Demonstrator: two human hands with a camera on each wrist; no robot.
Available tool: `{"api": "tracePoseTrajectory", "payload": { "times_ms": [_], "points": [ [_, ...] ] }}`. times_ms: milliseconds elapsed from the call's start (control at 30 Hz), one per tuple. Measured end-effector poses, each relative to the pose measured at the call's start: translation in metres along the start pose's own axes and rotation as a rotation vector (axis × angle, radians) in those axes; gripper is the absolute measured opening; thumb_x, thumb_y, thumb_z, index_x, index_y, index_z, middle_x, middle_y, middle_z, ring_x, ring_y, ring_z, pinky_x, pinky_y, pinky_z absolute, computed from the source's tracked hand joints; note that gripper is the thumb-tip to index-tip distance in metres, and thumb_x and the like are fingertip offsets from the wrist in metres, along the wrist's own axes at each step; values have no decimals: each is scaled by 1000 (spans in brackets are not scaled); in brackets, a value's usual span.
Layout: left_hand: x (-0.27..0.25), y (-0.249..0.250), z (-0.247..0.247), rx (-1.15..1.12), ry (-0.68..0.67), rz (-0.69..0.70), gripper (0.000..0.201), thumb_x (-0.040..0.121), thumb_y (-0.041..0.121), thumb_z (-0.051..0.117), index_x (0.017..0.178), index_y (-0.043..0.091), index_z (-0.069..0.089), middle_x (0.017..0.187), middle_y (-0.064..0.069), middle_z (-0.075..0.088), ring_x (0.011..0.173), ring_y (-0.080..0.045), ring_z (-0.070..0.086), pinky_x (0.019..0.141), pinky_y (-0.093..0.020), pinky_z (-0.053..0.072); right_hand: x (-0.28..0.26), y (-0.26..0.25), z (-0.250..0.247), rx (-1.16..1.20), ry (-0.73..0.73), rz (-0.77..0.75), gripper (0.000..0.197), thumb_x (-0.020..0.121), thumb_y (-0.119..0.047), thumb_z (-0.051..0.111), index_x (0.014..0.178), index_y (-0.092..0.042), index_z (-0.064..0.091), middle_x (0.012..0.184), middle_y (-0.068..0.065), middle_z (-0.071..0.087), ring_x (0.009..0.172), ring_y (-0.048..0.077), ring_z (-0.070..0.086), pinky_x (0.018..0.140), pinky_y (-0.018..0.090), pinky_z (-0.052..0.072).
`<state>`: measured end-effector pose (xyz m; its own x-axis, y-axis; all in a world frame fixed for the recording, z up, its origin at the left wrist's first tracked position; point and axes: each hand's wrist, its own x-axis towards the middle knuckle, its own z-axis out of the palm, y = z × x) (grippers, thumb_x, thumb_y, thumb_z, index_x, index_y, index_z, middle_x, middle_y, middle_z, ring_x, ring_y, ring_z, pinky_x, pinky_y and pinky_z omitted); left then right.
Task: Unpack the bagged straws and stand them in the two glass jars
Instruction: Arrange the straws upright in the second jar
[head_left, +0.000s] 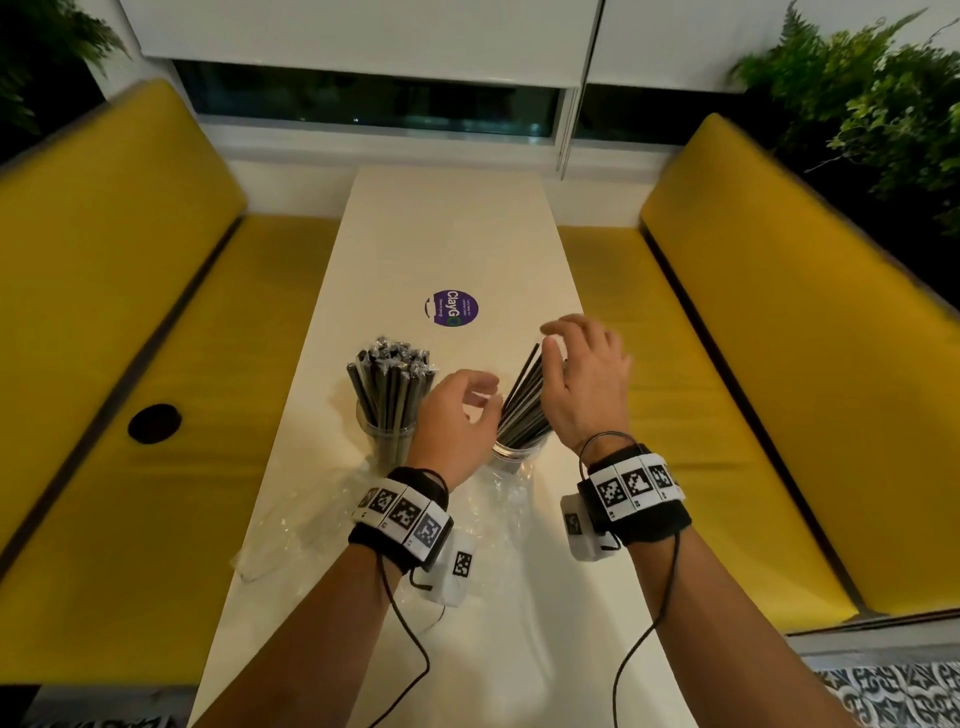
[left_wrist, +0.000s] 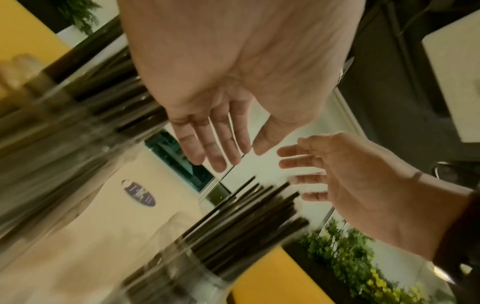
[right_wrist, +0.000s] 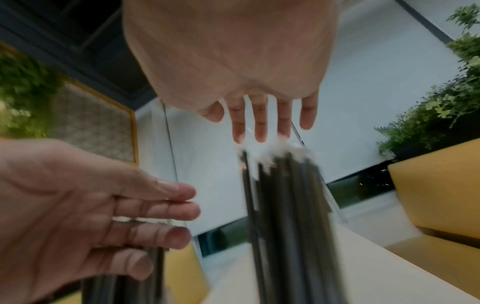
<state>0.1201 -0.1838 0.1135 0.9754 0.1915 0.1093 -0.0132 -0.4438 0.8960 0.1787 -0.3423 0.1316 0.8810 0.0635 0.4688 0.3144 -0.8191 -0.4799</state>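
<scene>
- Nearest: an empty clear plastic bag lies flat on the worktop, close to the near end & just in front of the 2 jars. It looks slippy. If a wrist drags it, it could tug a jar.
- Left hand sits between the 2 jars, grip loose & open, holding nothing. The wrist views show its fingers spread out, not around any straw.
- Right hand is just right of the right bunch, grip open too, fingers spread, nothing in it.
- Right jar has thin black straws that lean to the far right, not straight up. I think a bump from either hand could tip the jar or fan the straws out, bc the bunch leans 1 way.
- Left jar is packed with straws, tops w/ shiny wrap ends. It's near the left edge of the worktop, so a push left could send it off onto the yellow seat.
- Both hands are very close to the jars, so pulling back fast is the risky bit. Up & toward the body looks safest.
- Far: past the purple sticker the worktop is bare up to the window wall, lots of room there.
- Left & right sides are narrow, w/ seats below each edge.
</scene>
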Motion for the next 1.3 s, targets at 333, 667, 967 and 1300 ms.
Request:
{"api": "tracePoseTrajectory", "payload": {
  "times_ms": [333,667,967,1300],
  "points": [
    [28,-14,-104,-9,383,-152,70,83,-13,64,140,25,52,146,3,51,133,-16,51,107,-34,48,2,-104,26,204,-195,-240,25,88,-21,60,113,-23,65,111,1,57,106,24,52,91,49,46],
    [41,-123,-79,-155,-133,-144,119,62,27,100,158,35,29,156,2,52,134,-13,60,112,-37,51,-7,-118,89,252,-413,-215,28,101,-16,55,129,-18,57,114,9,61,93,34,62,84,47,56],
    [40,-121,-76,122,-92,-155,109,52,63,76,149,25,43,134,0,47,130,-24,47,112,-52,49,-14,-108,77,-97,-150,-134,35,103,-52,47,130,-39,63,127,1,54,112,26,48,91,44,42],
    [52,-143,-69,89,-65,-209,112,44,72,95,141,43,48,132,9,61,126,-18,61,105,-48,58,18,-125,81,358,-269,-89,28,92,-11,69,119,-17,62,114,3,52,98,23,59,89,39,54]
  ]
}}
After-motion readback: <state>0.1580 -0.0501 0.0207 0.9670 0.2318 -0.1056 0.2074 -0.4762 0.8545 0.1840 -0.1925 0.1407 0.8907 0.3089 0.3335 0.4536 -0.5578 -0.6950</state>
